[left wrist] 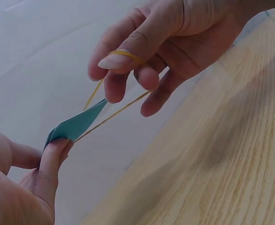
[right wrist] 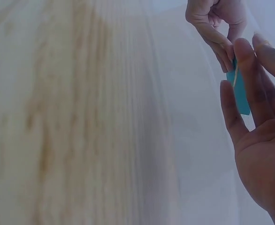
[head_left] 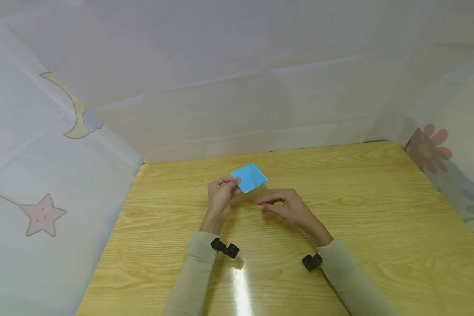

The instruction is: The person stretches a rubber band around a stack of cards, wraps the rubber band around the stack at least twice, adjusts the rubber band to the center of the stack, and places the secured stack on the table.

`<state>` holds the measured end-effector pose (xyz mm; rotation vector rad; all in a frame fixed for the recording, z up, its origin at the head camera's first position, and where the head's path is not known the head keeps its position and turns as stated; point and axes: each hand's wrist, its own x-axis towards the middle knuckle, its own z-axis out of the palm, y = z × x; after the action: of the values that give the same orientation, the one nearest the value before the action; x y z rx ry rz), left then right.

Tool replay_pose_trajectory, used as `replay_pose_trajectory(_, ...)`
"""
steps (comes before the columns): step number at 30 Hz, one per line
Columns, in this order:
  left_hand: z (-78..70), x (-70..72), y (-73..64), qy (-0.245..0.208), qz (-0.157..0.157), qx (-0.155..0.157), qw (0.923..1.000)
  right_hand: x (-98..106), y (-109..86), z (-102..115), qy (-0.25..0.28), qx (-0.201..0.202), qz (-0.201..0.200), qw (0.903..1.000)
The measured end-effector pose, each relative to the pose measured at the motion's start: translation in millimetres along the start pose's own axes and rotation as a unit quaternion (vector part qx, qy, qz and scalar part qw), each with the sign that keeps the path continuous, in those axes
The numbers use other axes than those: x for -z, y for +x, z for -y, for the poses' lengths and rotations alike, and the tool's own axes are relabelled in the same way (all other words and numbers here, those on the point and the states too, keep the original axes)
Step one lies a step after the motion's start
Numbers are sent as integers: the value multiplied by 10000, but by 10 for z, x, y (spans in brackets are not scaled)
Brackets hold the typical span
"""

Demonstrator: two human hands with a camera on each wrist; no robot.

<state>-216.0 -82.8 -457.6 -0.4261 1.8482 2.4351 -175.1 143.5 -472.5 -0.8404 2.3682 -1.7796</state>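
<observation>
A small stack of blue cards (head_left: 243,177) with rounded corners is held above the table by my left hand (head_left: 220,198), thumb on top at the near left corner. Across the stack runs a thin yellow rubber band (head_left: 253,174). In the left wrist view the rubber band (left wrist: 114,115) stretches away from the cards (left wrist: 79,124) and loops over the thumb of my right hand (left wrist: 175,42). To the right of the stack, my right hand (head_left: 288,206) pinches the band's pulled end. The right wrist view shows the cards (right wrist: 242,98) partly hidden behind my right fingers.
A wood-grain table (head_left: 174,232) lies beneath both hands. Pale cloth walls (head_left: 221,118) enclose its back and sides, printed with a moon, a star (head_left: 44,215) and flowers (head_left: 428,149). Black wrist cameras (head_left: 225,248) sit on both sleeves.
</observation>
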Motion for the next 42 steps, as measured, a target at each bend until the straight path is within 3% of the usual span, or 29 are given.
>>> replay_pose_trajectory(5,10,-21,-5,-195,-97,-140,9997,-29,-14,9,222,-452,-384,9980)
replay_pose_trajectory(7,19,-37,-11,-297,-118,-236,9992,-55,-4,2,655,-690,-595,9937)
replay_pose_trajectory(9,29,-56,-20,-395,-102,-338,9986,-89,15,-13,1312,-981,-835,9829)
replay_pose_trajectory(11,44,-71,-28,-425,-62,-403,9983,-128,40,-24,2229,-1389,-1115,9584)
replay_pose_trajectory(14,62,-94,-47,-369,52,-461,9982,-167,65,-50,3586,-1895,-1488,9019)
replay_pose_trajectory(16,74,-102,-60,-299,137,-503,9982,-171,70,-56,4197,-2134,-1687,8660)
replay_pose_trajectory(18,84,-105,-65,-238,229,-544,9980,-156,69,-52,4477,-2241,-1765,8475)
replay_pose_trajectory(20,94,-103,-64,-208,289,-584,9977,-135,63,-53,4643,-2295,-1827,8357)
replay_pose_trajectory(26,96,-93,-74,-41,415,-658,9970,-94,52,-63,4898,-2384,-1822,8186)
replay_pose_trajectory(32,96,-77,-92,118,500,-606,9968,-50,63,-74,5379,-2694,-1918,7754)
replay_pose_trajectory(34,97,-79,-92,122,519,-619,9967,-37,64,-76,5441,-2743,-1932,7690)
replay_pose_trajectory(42,100,-107,-80,-14,362,-727,9967,-18,44,-32,5222,-2711,-1921,7854)
